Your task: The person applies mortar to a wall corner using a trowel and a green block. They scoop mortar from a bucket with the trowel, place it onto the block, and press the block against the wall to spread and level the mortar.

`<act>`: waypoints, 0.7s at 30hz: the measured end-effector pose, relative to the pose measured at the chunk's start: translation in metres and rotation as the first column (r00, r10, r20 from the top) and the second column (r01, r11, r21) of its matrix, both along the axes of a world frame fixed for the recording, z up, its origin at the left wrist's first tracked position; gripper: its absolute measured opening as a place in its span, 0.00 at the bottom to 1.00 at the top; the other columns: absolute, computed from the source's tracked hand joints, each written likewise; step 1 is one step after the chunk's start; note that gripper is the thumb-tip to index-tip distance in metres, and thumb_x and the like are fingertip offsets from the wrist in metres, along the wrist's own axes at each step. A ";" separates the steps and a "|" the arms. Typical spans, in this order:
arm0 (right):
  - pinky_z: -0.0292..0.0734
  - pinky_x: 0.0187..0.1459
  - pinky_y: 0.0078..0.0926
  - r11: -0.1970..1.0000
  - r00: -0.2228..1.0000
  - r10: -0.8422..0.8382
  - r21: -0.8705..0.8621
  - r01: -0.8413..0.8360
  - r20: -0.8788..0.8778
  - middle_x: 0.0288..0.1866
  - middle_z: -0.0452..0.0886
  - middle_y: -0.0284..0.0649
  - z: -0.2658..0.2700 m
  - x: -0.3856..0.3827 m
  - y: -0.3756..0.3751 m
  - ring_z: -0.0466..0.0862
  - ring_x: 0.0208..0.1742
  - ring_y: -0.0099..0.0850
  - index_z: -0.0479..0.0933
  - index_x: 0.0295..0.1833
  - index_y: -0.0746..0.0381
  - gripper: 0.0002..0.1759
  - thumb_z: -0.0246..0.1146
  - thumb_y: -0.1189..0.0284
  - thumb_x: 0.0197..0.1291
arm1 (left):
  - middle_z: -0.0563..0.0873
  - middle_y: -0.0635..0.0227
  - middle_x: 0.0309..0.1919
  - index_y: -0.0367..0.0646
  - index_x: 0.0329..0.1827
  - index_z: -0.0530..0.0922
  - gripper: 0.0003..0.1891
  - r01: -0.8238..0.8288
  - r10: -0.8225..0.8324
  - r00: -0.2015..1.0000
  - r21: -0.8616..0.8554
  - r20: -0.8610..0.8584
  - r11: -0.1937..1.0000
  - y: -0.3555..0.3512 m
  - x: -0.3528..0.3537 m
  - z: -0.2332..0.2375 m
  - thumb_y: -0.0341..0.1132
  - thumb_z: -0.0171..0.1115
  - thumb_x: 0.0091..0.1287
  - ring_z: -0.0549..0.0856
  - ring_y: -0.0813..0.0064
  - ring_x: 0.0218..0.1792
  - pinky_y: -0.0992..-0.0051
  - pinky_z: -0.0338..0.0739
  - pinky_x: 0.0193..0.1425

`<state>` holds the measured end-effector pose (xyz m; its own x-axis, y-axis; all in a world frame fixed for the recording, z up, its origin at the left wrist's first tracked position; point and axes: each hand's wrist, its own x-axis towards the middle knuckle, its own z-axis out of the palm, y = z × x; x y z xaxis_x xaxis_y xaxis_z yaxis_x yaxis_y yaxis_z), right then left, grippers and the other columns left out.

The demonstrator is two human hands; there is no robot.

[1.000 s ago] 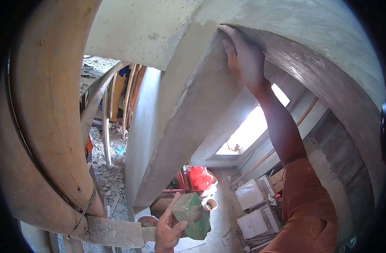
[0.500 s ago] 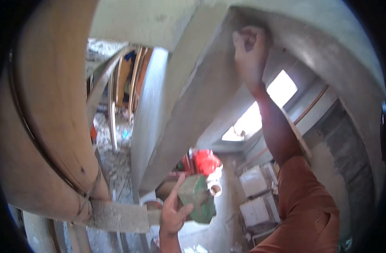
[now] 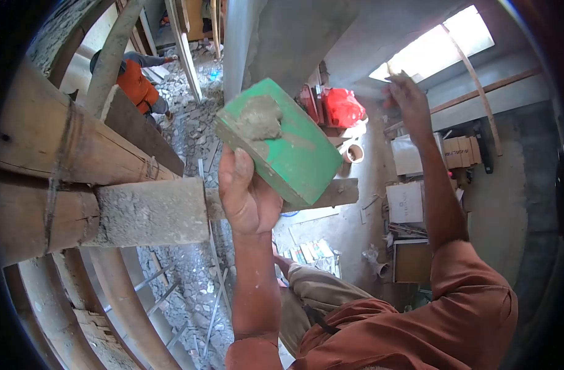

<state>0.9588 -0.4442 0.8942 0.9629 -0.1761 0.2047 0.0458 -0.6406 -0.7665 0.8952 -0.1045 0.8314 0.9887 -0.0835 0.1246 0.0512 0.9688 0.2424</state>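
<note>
I read this as the loading step of a plastering job, done from up on the scaffold: my left hand (image 3: 248, 197) is wrapped firmly round the lower edge of the green board (image 3: 282, 145), thumb and fingers clamped on it, and holds it tilted up at chest height in the middle of the view. A small dab of grey mortar (image 3: 257, 118) sits near the board's upper corner, and the rest of the face is almost bare. My right hand (image 3: 405, 95) is stretched out well apart from the board, up towards the bright opening. Its fingers look drawn together, perhaps on something thin, but I cannot tell what it holds, if anything. Just beside the left wrist are the bamboo pole (image 3: 60, 154) and the mortar-caked plank (image 3: 149, 213) lashed to it. Far below, another person in orange (image 3: 137, 83) stands among rubble, with a red bag (image 3: 342, 106) and boxes (image 3: 405, 200) on the floor. As I judge it, the next move calls for bringing the right hand to the dab while keeping the board level enough that the mortar does not slide off, and for steady footing at this height
</note>
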 end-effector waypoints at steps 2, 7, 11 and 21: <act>0.77 0.44 0.22 0.990 0.994 -0.069 0.113 0.079 -0.088 0.43 0.83 0.35 -0.054 -0.033 -0.037 0.81 0.36 0.21 0.79 0.58 0.62 0.14 0.58 0.67 0.75 | 0.73 0.54 0.71 0.38 0.77 0.61 0.29 0.000 0.000 1.000 0.038 -0.004 0.999 0.002 0.005 0.001 0.44 0.52 0.80 0.74 0.56 0.70 0.51 0.70 0.75; 0.75 0.33 0.22 0.895 0.882 -0.162 0.310 0.321 -0.443 0.37 0.85 0.37 -0.204 -0.134 -0.051 0.84 0.32 0.22 0.79 0.53 0.61 0.11 0.58 0.66 0.75 | 0.69 0.49 0.74 0.38 0.78 0.60 0.28 0.149 -0.127 0.984 -0.194 0.123 0.969 0.033 0.008 0.007 0.45 0.46 0.82 0.71 0.52 0.73 0.46 0.66 0.77; 0.76 0.32 0.23 0.830 0.613 -0.139 0.247 0.501 -0.777 0.39 0.86 0.44 -0.336 -0.199 -0.025 0.86 0.32 0.27 0.76 0.58 0.66 0.16 0.60 0.67 0.72 | 0.66 0.43 0.74 0.32 0.76 0.60 0.27 0.346 -0.262 0.885 -0.166 0.385 0.924 0.042 0.021 0.004 0.42 0.42 0.83 0.67 0.48 0.75 0.43 0.58 0.80; 0.83 0.34 0.30 0.913 0.533 0.125 0.308 0.269 -0.837 0.43 0.84 0.45 -0.561 -0.200 0.144 0.86 0.33 0.31 0.71 0.66 0.62 0.25 0.65 0.66 0.67 | 0.45 0.44 0.82 0.27 0.81 0.42 0.29 0.337 -0.432 0.795 0.284 0.425 0.898 0.103 0.066 0.012 0.36 0.32 0.83 0.41 0.49 0.83 0.45 0.28 0.86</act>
